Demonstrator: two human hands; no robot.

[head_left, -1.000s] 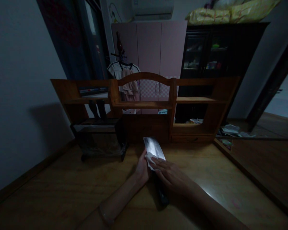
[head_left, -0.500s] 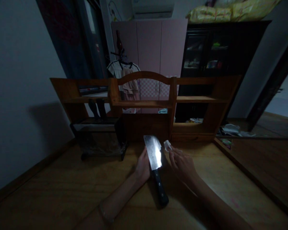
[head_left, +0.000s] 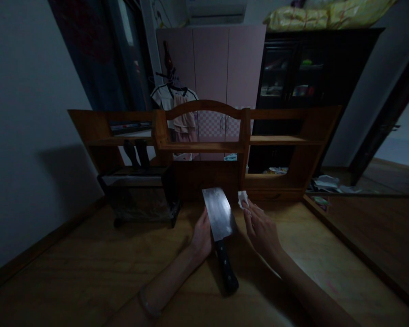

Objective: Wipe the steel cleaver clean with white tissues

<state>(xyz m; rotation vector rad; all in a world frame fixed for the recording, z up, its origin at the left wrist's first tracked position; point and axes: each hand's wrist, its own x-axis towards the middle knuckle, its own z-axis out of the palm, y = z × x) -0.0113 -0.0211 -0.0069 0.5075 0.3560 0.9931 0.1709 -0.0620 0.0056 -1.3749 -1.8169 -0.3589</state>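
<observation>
A cleaver point(head_left: 218, 213) with a broad steel blade and a black riveted handle is held over the wooden desk, its handle pointing toward me. My left hand point(head_left: 202, 235) grips it at the left edge of the blade; the fingertips behind the blade are hidden. To the right, apart from the blade, my right hand point(head_left: 261, 227) pinches a crumpled white tissue point(head_left: 243, 200) between thumb and fingers. A knife block point(head_left: 139, 197) stands at the back left of the desk, with two dark knife handles sticking up from it.
A wooden shelf unit point(head_left: 204, 147) runs along the back of the desk point(head_left: 88, 281). On the left is a white wall point(head_left: 27, 136). Beyond the shelf stand hanging clothes point(head_left: 182, 109), a pink wardrobe point(head_left: 209, 63) and a dark cabinet point(head_left: 341, 72). The room is dim.
My right hand with the tissue has shifted slightly right and up, farther from the blade. The cleaver has tilted a little, so the bright glare on its blade has faded.
</observation>
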